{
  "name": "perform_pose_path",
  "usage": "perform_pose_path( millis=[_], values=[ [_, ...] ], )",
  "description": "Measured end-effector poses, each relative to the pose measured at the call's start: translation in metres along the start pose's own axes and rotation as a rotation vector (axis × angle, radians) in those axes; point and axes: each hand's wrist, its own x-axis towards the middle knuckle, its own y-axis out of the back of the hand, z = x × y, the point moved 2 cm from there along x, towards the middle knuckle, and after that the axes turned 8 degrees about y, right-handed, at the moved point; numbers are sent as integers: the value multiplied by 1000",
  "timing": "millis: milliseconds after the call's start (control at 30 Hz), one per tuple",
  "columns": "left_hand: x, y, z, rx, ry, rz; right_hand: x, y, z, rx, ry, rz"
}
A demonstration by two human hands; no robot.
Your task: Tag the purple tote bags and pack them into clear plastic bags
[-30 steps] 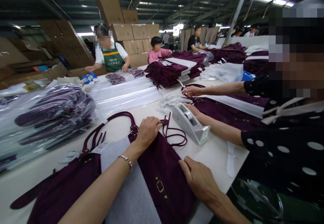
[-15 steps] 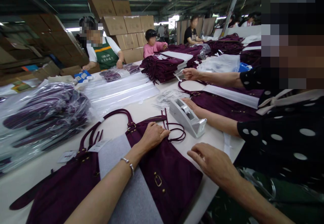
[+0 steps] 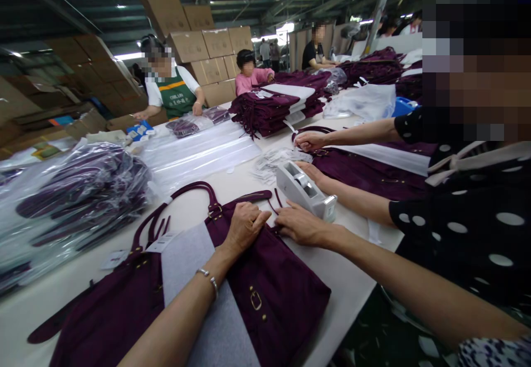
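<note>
A dark purple handbag (image 3: 286, 284) lies on the white table in front of me, a grey-white paper band (image 3: 186, 256) around its middle and its looped handles (image 3: 188, 187) up. My left hand (image 3: 246, 226) rests on the bag's upper edge, fingers curled over the fabric. Beside it, my right hand (image 3: 301, 223) closes on the thin purple cord (image 3: 271, 205) at the bag's right end; its fingertips partly hide the cord. Just beyond stands a grey tape dispenser (image 3: 305, 187). White tags (image 3: 160, 242) lie by the handles.
A co-worker's hands (image 3: 311, 141) are at another purple bag (image 3: 365, 173) on the right. Plastic-wrapped bags (image 3: 87, 190) lie left, clear plastic sleeves (image 3: 203, 148) behind. Stacked purple bags (image 3: 269, 113) stand farther back, near other people and cardboard boxes (image 3: 188, 46).
My right hand has moved left and away from me, from beside the bag onto the cord. My left hand stays on the bag. The co-worker's far hand has lowered toward their bag.
</note>
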Motion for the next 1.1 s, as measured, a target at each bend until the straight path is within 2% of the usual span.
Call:
perform_pose_path(
  millis=[100,267,400,500,567,633,733,800,900,1000,1100],
  values=[
    [3,-6,-4,11,22,56,-18,5,-6,-45,-75,46],
    [6,-14,-7,15,11,89,-47,-6,-16,-86,25,62],
    [-3,-3,6,0,-67,69,-59,-21,-15,-263,20,165],
    [-15,9,25,-39,-188,41,-56,-21,-21,-286,-12,214],
    [-21,13,36,-44,-277,35,-50,-16,-27,-173,-144,173],
    [-24,14,42,2,-324,49,-44,-11,-35,36,-272,141],
    [-24,13,44,51,-305,74,-44,-4,-44,437,-291,180],
    [-24,13,45,-4,-293,31,-53,-2,-45,708,-301,214],
    [-26,13,50,-84,-333,-121,-71,-8,-44,1015,-359,272],
    [-29,9,55,-75,-377,-255,-80,-25,-45,1087,-430,377],
    [-28,-1,58,-31,-371,-287,-76,-44,-46,1062,-478,429]
  ],
)
